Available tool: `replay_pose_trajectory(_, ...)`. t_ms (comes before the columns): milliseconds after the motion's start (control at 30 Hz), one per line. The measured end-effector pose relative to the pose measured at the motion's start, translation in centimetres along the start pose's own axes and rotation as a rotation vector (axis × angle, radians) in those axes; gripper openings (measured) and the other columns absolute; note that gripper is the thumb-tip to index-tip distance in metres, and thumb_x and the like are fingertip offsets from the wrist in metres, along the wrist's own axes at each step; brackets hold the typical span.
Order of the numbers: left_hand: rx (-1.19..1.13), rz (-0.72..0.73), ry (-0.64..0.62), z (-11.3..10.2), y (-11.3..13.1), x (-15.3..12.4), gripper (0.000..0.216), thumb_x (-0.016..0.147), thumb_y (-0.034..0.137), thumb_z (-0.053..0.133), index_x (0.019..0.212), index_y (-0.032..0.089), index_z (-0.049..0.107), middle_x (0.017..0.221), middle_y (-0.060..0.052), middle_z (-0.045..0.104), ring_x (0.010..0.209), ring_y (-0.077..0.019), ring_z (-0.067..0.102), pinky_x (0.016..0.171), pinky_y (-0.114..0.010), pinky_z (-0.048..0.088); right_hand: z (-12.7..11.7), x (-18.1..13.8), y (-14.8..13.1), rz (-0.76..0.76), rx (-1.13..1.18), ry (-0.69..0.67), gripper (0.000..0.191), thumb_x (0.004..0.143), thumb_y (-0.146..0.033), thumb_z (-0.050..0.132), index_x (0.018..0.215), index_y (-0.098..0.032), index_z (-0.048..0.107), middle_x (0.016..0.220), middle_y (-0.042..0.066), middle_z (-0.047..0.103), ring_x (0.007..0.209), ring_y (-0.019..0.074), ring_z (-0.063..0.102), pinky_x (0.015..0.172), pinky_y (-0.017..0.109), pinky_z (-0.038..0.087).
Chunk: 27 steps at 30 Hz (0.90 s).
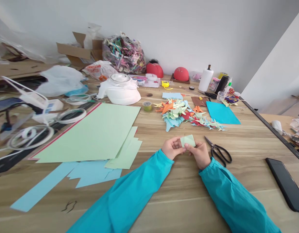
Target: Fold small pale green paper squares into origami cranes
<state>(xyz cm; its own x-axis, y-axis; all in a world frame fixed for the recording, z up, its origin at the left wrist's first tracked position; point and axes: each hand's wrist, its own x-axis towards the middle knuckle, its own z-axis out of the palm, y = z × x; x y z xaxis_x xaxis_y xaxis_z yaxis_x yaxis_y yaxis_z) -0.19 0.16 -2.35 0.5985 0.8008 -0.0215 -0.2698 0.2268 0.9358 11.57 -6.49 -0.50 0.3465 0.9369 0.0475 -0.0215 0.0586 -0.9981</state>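
A small piece of pale green paper (188, 140), with a crease line showing, is held up between both hands above the wooden table. My left hand (173, 147) pinches its left and lower edge. With the thumb on its lower edge, my right hand (200, 153) grips the other side. Black-handled scissors (218, 151) lie just right of my right hand, blades pointing away to the left. Beyond the hands is a heap of folded paper cranes (178, 111) in green, orange, blue and red.
Large green paper sheets (96, 132) and blue paper strips (44, 187) lie at left. A phone (285, 184) rests at right. Behind the cranes are a turquoise sheet (222, 112), a yellow tape measure (165, 84) and a red pincushion (181, 74). Coiled white cables (30, 137) crowd the far left.
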Motion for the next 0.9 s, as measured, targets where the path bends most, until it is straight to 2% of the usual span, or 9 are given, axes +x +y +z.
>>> replay_pose_trajectory(200, 0.018, -0.024, -0.049, -0.3, -0.4, 0.3, 0.070, 0.043, 0.020, 0.080, 0.106, 0.008, 0.053, 0.074, -0.008, 0.067, 0.064, -0.0163, 0.062, 0.056, -0.025, 0.049, -0.2, 0.2, 0.3, 0.054, 0.129, -0.005, 0.038, 0.070, -0.046, 0.060, 0.050, -0.014, 0.059, 0.043, 0.000, 0.049, 0.041, 0.0093, 0.040, 0.041, 0.023, 0.031)
replay_pose_trajectory(367, 0.051, -0.014, -0.047, -0.2, -0.3, 0.2, 0.069, 0.044, 0.022, 0.079, 0.106, 0.008, 0.053, 0.069, -0.005, 0.067, 0.060, -0.0156, 0.062, 0.057, -0.028, 0.049, -0.1, 0.2, 0.2, 0.056, 0.167, -0.015, 0.037, 0.071, -0.045, 0.059, 0.052, -0.013, 0.062, 0.044, 0.000, 0.050, 0.042, 0.0100, 0.042, 0.041, 0.023, 0.032)
replay_pose_trajectory(500, 0.092, -0.037, -0.086, 0.3, 0.3, -0.3, 0.068, 0.043, 0.020, 0.079, 0.105, 0.008, 0.055, 0.064, -0.004, 0.066, 0.058, -0.0151, 0.061, 0.058, -0.028, 0.049, -0.1, 0.0, -0.1, 0.012, 0.084, -0.052, 0.024, 0.060, -0.037, 0.071, 0.059, -0.014, 0.064, 0.050, 0.000, 0.057, 0.046, 0.0103, 0.046, 0.045, 0.024, 0.035)
replay_pose_trajectory(600, 0.138, -0.030, -0.134, 0.7, 0.9, -0.7, 0.062, 0.044, 0.015, 0.077, 0.103, 0.009, 0.058, 0.074, -0.006, 0.066, 0.067, -0.0146, 0.061, 0.063, -0.025, 0.047, 0.0, -0.2, -0.3, -0.029, 0.036, -0.067, 0.021, 0.054, -0.030, 0.075, 0.060, -0.014, 0.063, 0.054, -0.002, 0.057, 0.048, 0.0090, 0.045, 0.047, 0.023, 0.034)
replay_pose_trajectory(767, 0.197, -0.011, -0.151, 0.8, 0.9, -0.9, 0.056, 0.045, 0.013, 0.076, 0.098, 0.009, 0.059, 0.056, 0.002, 0.058, 0.053, -0.0093, 0.053, 0.053, -0.022, 0.043, 0.0, -0.2, -0.3, -0.016, 0.041, -0.043, 0.028, 0.067, -0.037, 0.065, 0.054, -0.014, 0.058, 0.050, -0.003, 0.049, 0.046, 0.0073, 0.038, 0.044, 0.022, 0.028)
replay_pose_trajectory(900, 0.186, 0.009, -0.158, 0.5, 0.6, -0.8, 0.058, 0.045, 0.014, 0.077, 0.099, 0.010, 0.059, 0.052, 0.004, 0.054, 0.050, -0.0082, 0.051, 0.050, -0.021, 0.040, 0.0, -0.2, -0.2, 0.020, 0.078, -0.035, 0.033, 0.068, -0.041, 0.063, 0.050, -0.014, 0.053, 0.046, -0.004, 0.043, 0.044, 0.0071, 0.034, 0.043, 0.022, 0.026)
